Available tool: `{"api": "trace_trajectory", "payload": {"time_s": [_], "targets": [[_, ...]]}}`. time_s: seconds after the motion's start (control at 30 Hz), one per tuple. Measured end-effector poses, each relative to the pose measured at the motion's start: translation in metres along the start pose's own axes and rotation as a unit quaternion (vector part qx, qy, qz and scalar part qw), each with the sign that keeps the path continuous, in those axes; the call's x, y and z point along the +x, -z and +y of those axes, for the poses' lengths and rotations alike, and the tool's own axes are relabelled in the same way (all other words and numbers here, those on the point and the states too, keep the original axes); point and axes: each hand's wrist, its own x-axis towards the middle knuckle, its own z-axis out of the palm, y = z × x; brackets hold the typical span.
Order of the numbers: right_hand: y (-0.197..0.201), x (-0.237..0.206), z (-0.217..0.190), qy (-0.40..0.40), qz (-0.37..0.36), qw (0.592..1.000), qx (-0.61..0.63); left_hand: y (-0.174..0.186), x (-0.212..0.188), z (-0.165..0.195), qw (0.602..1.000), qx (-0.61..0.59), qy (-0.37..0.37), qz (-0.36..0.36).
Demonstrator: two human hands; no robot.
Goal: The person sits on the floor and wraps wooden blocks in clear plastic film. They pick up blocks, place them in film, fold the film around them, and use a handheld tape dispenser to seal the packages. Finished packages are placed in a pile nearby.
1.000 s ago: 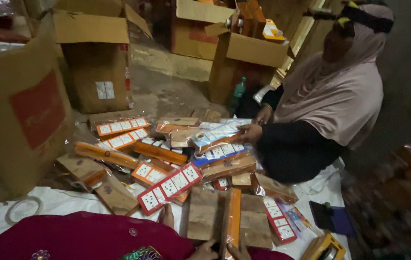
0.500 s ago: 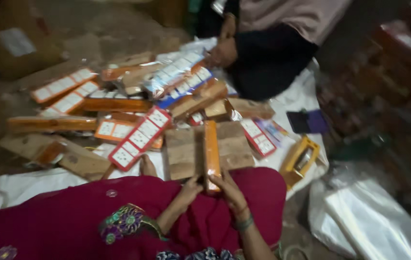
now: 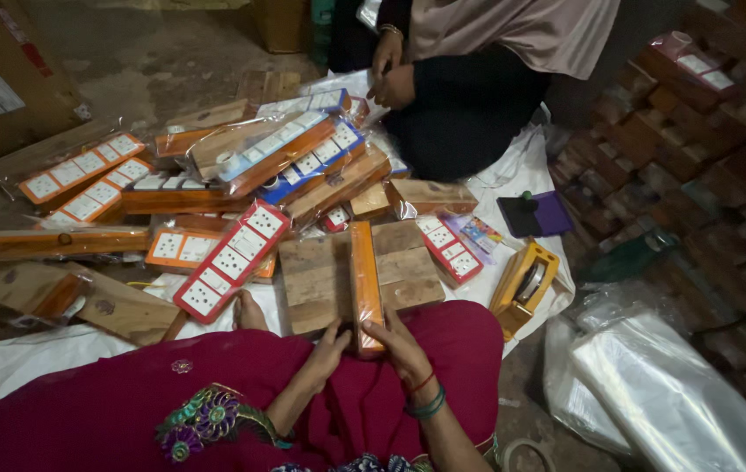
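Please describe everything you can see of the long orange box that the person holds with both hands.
The long orange box is narrow and rectangular, wrapped in clear shiny plastic. It stands on its narrow edge, pointing away from the person, on two flat wooden boards that lie side by side. Its near end is held between the left hand and the right hand, with fingers pressing on both sides. Its far end reaches toward the pile of packed switch boards. Whether it bears any print cannot be told.
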Motion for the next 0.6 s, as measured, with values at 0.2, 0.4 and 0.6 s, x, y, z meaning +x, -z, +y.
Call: {"api": "trace_trajectory", "payload": {"time_s": [0.2, 0.4, 0.6], "targets": [[0.000, 0.000, -0.002, 0.011, -0.008, 1.000, 0.003, 0.000, 0.007, -0.008, 0.999, -0.031, -0.024, -0.026], [0.002, 0.002, 0.001, 0.015, -0.002, 1.000, -0.017, -0.002, 0.006, -0.008, 0.998, -0.042, -0.024, -0.033], [0.010, 0.005, 0.011, -0.001, 0.000, 1.000, 0.008, 0.002, -0.013, 0.015, 0.996, -0.057, -0.051, -0.050]]}}
